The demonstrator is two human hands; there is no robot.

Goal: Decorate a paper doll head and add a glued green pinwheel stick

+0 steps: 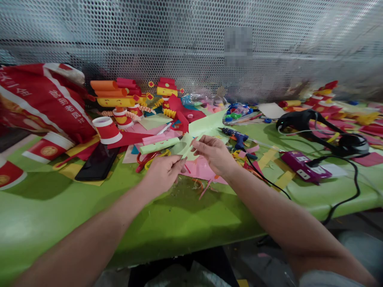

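Observation:
Between my two hands is a narrow strip of pale green paper [188, 149], held above the table's middle. My left hand [164, 171] pinches its lower left end. The upper right end is between the thumb and fingers of my right hand [214, 153]. Beneath them lies a pink paper sheet [200, 169] with thin scraps near its front edge. A rolled light green paper [159, 146] rests just left of the hands, beside red-handled scissors [144, 160]. Behind my right hand a larger light green sheet [206, 123] lies on the pile.
On the green table [74, 215], a black phone [97, 162] and red paper cups [107, 130] stand left. Finished paper figures [115, 101] are behind. At right are a blue glue gun [236, 137], purple power strip [305, 166], cables and black headset [320, 131].

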